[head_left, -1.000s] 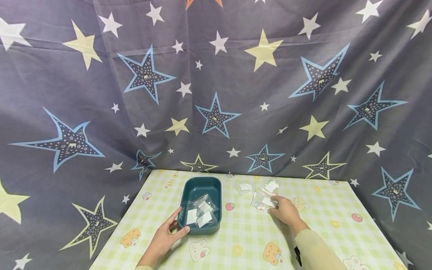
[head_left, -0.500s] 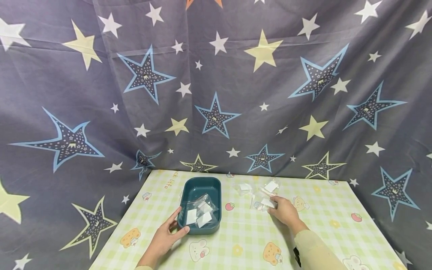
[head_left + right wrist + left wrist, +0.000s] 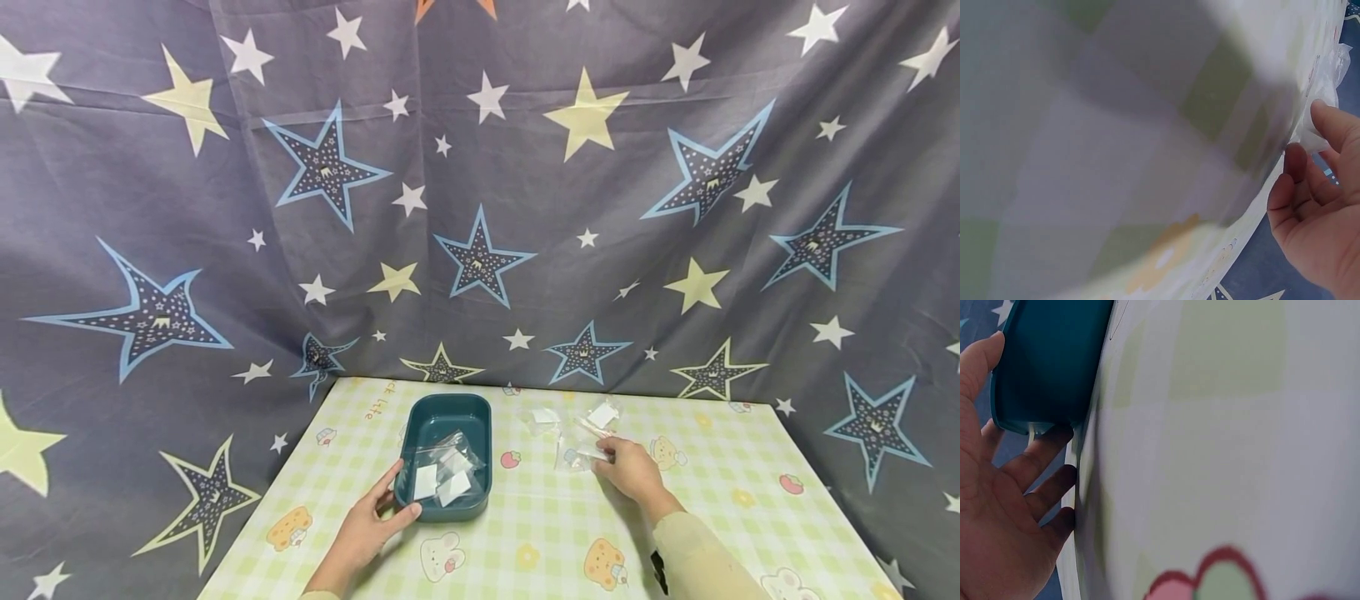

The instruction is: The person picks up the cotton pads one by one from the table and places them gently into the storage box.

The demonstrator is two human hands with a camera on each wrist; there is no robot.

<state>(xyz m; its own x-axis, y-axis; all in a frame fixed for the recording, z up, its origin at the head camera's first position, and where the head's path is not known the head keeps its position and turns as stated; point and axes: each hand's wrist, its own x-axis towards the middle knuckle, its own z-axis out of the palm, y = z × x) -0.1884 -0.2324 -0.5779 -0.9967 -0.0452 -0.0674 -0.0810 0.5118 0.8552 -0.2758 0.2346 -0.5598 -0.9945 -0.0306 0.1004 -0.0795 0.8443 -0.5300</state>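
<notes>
In the head view, my left hand [image 3: 367, 525] holds the near left corner of a dark teal rectangular container [image 3: 452, 402]. The left wrist view shows its thumb against the rim and fingers beside the wall. Inside lie several clear plastic zip bags [image 3: 452, 471] with white square pieces. My right hand [image 3: 633, 472] pinches the edge of another small clear zip bag [image 3: 576, 454] on the table. In the right wrist view, thumb and index finger meet at clear plastic [image 3: 1325, 87]. Two similar bags lie beside it, one left [image 3: 545, 417] and one behind [image 3: 603, 412].
A green-and-white checked cloth with cartoon prints covers the table [image 3: 525, 517]. Behind and at both sides hangs a dark grey curtain [image 3: 480, 333] with stars. A strawberry print [image 3: 511, 459] lies between the container and the bags.
The bag under my right fingertips has tilted, and its white piece shows less than before. My right hand has shifted very slightly left. The left hand and container stay put.
</notes>
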